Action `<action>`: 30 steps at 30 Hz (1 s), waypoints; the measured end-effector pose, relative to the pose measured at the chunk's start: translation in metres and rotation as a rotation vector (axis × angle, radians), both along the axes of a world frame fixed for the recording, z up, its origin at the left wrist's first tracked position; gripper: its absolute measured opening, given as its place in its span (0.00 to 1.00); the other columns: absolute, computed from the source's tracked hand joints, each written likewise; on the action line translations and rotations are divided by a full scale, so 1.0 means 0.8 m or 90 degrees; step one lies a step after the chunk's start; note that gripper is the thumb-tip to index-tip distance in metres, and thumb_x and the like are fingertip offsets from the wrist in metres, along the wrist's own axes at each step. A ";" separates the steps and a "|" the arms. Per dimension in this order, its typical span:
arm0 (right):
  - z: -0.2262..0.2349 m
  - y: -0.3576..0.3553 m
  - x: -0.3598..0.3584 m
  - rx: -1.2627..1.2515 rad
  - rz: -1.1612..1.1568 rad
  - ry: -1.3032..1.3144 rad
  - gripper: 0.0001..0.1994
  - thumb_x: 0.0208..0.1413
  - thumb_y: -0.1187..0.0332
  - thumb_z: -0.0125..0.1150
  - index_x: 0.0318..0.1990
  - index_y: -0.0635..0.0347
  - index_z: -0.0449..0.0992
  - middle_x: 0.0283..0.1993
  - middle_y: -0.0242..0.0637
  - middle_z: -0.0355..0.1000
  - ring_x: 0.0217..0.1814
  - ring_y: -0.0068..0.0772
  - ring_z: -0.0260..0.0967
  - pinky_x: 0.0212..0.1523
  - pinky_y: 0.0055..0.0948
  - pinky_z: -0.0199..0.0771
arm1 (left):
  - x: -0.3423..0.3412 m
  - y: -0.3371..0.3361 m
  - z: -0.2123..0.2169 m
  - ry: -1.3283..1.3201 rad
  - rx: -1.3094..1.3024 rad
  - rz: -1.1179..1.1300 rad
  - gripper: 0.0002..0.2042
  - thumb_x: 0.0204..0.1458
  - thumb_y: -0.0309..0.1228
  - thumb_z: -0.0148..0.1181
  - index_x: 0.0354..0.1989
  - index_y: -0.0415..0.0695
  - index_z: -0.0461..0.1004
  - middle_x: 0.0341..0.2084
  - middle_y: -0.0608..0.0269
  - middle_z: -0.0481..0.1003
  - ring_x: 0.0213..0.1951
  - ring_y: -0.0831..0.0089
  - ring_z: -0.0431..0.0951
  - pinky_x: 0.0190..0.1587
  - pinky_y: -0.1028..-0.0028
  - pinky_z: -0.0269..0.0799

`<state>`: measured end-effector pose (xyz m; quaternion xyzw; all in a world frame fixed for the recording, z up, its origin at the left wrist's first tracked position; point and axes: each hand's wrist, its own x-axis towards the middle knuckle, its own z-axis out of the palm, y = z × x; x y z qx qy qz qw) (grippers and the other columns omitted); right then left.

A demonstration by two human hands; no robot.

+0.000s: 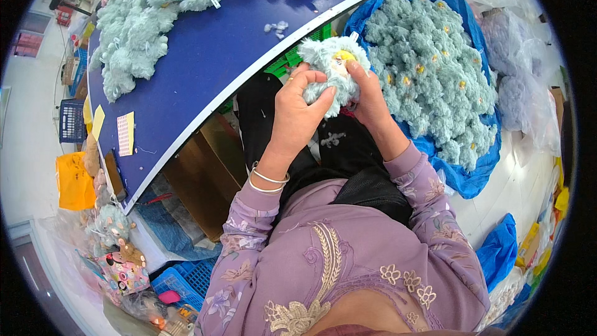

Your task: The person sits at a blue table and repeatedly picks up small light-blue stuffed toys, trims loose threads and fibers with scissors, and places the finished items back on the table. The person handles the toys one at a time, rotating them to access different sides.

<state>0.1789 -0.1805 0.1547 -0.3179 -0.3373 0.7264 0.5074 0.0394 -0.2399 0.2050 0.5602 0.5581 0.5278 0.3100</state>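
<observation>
Head-worn fisheye, looking down, close over lap

Fluffy pale-teal plush toy (333, 71), smooth matt blue table top (211, 50), glossy blue plastic bag (463, 174), shiny metal bangles (268, 180)

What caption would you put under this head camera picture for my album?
Both hands, left hand and right hand, hold a fluffy pale-blue plush toy above the lap, beside a blue table and a blue bag of similar toys.

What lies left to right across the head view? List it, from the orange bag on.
Orange bag → yellow note → blue table → left hand → plush toy held in both hands → right hand → pile of plush toys on blue sheet → clear bags.
</observation>
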 end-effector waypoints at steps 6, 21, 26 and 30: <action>-0.001 -0.004 -0.001 0.017 -0.001 -0.018 0.23 0.56 0.55 0.58 0.52 0.64 0.70 0.42 0.33 0.74 0.33 0.17 0.69 0.29 0.17 0.68 | -0.008 -0.002 -0.002 -0.020 -0.048 -0.014 0.08 0.48 0.27 0.66 0.34 0.36 0.77 0.54 0.44 0.70 0.56 0.67 0.69 0.56 0.71 0.63; -0.002 -0.008 -0.003 -0.017 0.125 -0.078 0.25 0.58 0.45 0.52 0.46 0.61 0.72 0.29 0.29 0.71 0.19 0.15 0.63 0.17 0.17 0.60 | -0.026 -0.008 -0.022 -0.278 -0.056 -0.069 0.07 0.53 0.27 0.61 0.36 0.38 0.76 0.58 0.34 0.64 0.65 0.59 0.59 0.62 0.68 0.55; -0.006 -0.012 -0.020 -0.135 0.271 -0.111 0.26 0.60 0.41 0.47 0.44 0.58 0.70 0.28 0.30 0.69 0.16 0.15 0.49 0.16 0.18 0.50 | -0.044 -0.027 -0.021 -0.053 -0.026 0.036 0.06 0.54 0.27 0.60 0.36 0.37 0.75 0.58 0.41 0.66 0.59 0.63 0.66 0.58 0.68 0.61; -0.010 -0.011 -0.021 -0.103 0.422 -0.411 0.24 0.61 0.45 0.46 0.46 0.60 0.69 0.29 0.37 0.75 0.15 0.19 0.54 0.15 0.22 0.55 | -0.063 -0.040 -0.058 0.146 -0.015 0.083 0.05 0.50 0.25 0.60 0.33 0.37 0.73 0.53 0.40 0.69 0.51 0.50 0.73 0.50 0.65 0.68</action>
